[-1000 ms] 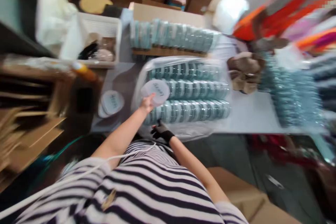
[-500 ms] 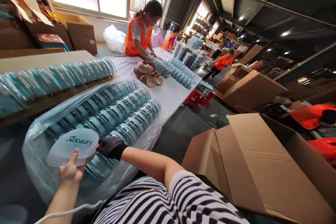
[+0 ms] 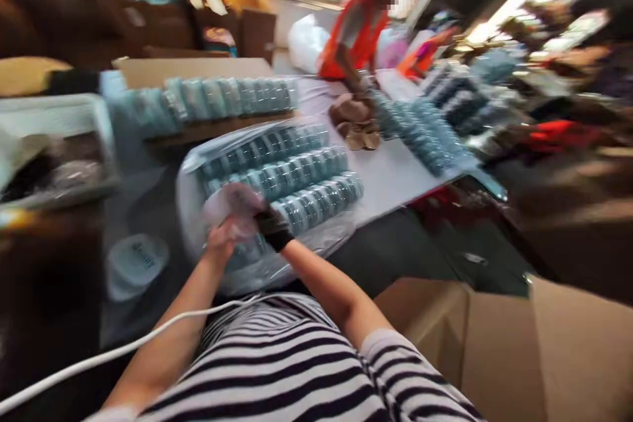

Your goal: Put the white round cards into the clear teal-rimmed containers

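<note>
My bare left hand [image 3: 221, 237] grips a stack of rounded, translucent plastic sheets [image 3: 230, 203], thumb on top; motion blur smears its print. At the stack's right edge, my black-gloved right hand [image 3: 271, 227] is closed on the sheets, its fingertips blurred. Both hands are over the near end of a clear plastic bag [image 3: 190, 194], which lies open around three rows of clear bluish round containers [image 3: 316, 201]. To the left, on the dark surface, lies another pile of printed plastic sheets [image 3: 138, 264].
A white cable [image 3: 123, 349] crosses my left forearm. Open cardboard boxes [image 3: 514, 343] stand at right. A white bin [image 3: 106, 138] is at far left. Beyond the bag are brown rounded pieces [image 3: 356, 125], more container rows [image 3: 430, 132] and a co-worker in an orange vest [image 3: 353, 33].
My view has swung left, bringing the bin and the second sheet pile into sight. Both hands remain at the stack, which now looks tilted and blurred.
</note>
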`<action>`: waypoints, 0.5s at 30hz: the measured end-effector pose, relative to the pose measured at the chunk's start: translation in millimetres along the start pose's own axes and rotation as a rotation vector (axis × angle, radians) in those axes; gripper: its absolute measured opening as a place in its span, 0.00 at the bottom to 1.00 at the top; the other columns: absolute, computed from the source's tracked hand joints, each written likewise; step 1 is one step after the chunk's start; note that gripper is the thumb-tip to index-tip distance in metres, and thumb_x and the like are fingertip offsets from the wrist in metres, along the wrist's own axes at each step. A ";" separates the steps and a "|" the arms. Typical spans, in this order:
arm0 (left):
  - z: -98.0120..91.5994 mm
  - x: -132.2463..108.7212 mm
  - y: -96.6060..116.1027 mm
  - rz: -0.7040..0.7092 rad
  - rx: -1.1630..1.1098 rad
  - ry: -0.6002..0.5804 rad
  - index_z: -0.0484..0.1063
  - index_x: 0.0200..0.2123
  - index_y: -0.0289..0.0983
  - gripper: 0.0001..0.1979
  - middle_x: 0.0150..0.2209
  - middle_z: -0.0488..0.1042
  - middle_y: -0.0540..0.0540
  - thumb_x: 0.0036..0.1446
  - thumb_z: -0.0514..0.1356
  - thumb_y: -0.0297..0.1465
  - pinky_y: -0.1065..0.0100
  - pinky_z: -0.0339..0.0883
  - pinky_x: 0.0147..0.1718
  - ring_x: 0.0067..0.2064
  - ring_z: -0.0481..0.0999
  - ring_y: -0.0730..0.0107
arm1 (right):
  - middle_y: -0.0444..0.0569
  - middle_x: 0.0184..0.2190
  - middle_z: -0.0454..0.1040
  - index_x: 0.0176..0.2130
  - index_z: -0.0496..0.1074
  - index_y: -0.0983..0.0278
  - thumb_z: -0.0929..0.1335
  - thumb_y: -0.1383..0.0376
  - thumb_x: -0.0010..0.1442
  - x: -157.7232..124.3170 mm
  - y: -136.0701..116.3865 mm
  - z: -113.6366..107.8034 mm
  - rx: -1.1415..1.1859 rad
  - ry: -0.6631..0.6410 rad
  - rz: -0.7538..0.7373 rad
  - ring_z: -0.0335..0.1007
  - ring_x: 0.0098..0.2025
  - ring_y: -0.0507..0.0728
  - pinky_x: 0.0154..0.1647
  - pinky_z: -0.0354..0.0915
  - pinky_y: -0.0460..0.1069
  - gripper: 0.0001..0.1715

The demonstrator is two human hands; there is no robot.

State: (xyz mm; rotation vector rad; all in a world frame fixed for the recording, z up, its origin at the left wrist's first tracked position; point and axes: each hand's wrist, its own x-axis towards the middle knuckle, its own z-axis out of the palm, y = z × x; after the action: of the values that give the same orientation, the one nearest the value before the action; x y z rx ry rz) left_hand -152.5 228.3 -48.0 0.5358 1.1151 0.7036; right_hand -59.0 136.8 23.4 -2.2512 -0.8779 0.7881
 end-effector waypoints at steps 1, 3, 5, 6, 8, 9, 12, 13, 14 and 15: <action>-5.2 7.6 3.5 0.018 -0.058 0.022 0.76 0.40 0.34 0.06 0.39 0.81 0.45 0.58 0.63 0.25 0.61 0.77 0.42 0.41 0.81 0.62 | 0.53 0.51 0.75 0.57 0.67 0.67 0.60 0.64 0.66 -4.8 6.3 -0.8 -0.033 0.006 0.011 0.70 0.52 0.57 0.50 0.64 0.49 0.22; -18.0 27.8 14.1 0.071 -0.169 0.072 0.77 0.38 0.34 0.05 0.36 0.82 0.45 0.56 0.64 0.25 0.61 0.77 0.43 0.41 0.81 0.62 | 0.62 0.54 0.72 0.60 0.63 0.71 0.57 0.61 0.68 -16.3 26.1 2.0 -0.112 0.005 0.013 0.68 0.54 0.61 0.51 0.63 0.52 0.26; -32.2 48.1 25.4 0.102 -0.284 0.083 0.76 0.41 0.33 0.09 0.36 0.82 0.44 0.55 0.64 0.23 0.58 0.76 0.47 0.40 0.82 0.63 | 0.62 0.47 0.76 0.58 0.66 0.69 0.59 0.59 0.67 -32.9 50.1 9.5 -0.331 0.037 -0.005 0.72 0.47 0.62 0.45 0.65 0.52 0.26; -38.5 56.1 29.4 0.107 -0.329 0.091 0.76 0.42 0.32 0.11 0.35 0.82 0.44 0.55 0.64 0.22 0.58 0.75 0.48 0.39 0.82 0.63 | 0.61 0.44 0.77 0.59 0.66 0.69 0.60 0.59 0.66 -42.5 60.6 15.2 -0.435 -0.054 -0.040 0.74 0.44 0.63 0.41 0.65 0.52 0.26; -47.7 65.9 32.8 0.102 -0.402 0.086 0.75 0.43 0.31 0.11 0.34 0.82 0.44 0.55 0.64 0.21 0.59 0.74 0.50 0.39 0.82 0.65 | 0.57 0.39 0.79 0.59 0.65 0.65 0.60 0.59 0.65 -59.3 73.1 31.5 -0.591 -0.248 -0.104 0.75 0.37 0.61 0.36 0.64 0.50 0.26; -50.4 68.2 32.5 0.105 -0.428 0.082 0.76 0.43 0.31 0.11 0.33 0.82 0.44 0.55 0.63 0.20 0.60 0.73 0.51 0.38 0.82 0.65 | 0.56 0.38 0.79 0.60 0.64 0.64 0.60 0.60 0.66 -63.9 73.9 42.1 -0.633 -0.324 -0.133 0.76 0.36 0.61 0.34 0.63 0.50 0.26; -54.1 69.6 28.7 0.110 -0.465 0.070 0.76 0.42 0.30 0.10 0.34 0.82 0.43 0.57 0.62 0.19 0.60 0.72 0.52 0.40 0.82 0.65 | 0.54 0.39 0.79 0.60 0.62 0.61 0.59 0.61 0.66 -55.9 59.0 76.1 -0.676 -0.388 -0.182 0.77 0.37 0.60 0.34 0.63 0.49 0.25; -54.6 69.5 27.9 0.110 -0.467 0.062 0.76 0.43 0.30 0.10 0.35 0.82 0.42 0.57 0.62 0.20 0.59 0.72 0.53 0.41 0.82 0.64 | 0.55 0.39 0.79 0.60 0.62 0.61 0.59 0.62 0.66 -47.5 51.6 85.6 -0.679 -0.373 -0.189 0.77 0.39 0.60 0.34 0.63 0.49 0.24; -55.0 69.5 27.5 0.105 -0.467 0.056 0.75 0.43 0.30 0.10 0.36 0.82 0.41 0.57 0.62 0.20 0.59 0.72 0.53 0.43 0.82 0.63 | 0.55 0.40 0.79 0.60 0.61 0.61 0.59 0.62 0.66 -38.2 44.7 93.2 -0.682 -0.363 -0.190 0.77 0.40 0.60 0.35 0.63 0.49 0.24; -55.3 69.6 27.5 0.097 -0.466 0.055 0.75 0.44 0.29 0.11 0.37 0.82 0.40 0.57 0.63 0.20 0.58 0.72 0.53 0.44 0.82 0.61 | 0.55 0.40 0.79 0.59 0.61 0.62 0.59 0.63 0.66 -29.4 39.3 98.8 -0.684 -0.362 -0.185 0.77 0.41 0.60 0.36 0.63 0.49 0.23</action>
State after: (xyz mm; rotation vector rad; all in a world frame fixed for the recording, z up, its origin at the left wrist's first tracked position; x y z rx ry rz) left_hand -192.1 300.6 -91.2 0.1741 0.9380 1.0321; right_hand -130.6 121.5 -59.1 -2.5694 -1.7140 0.9214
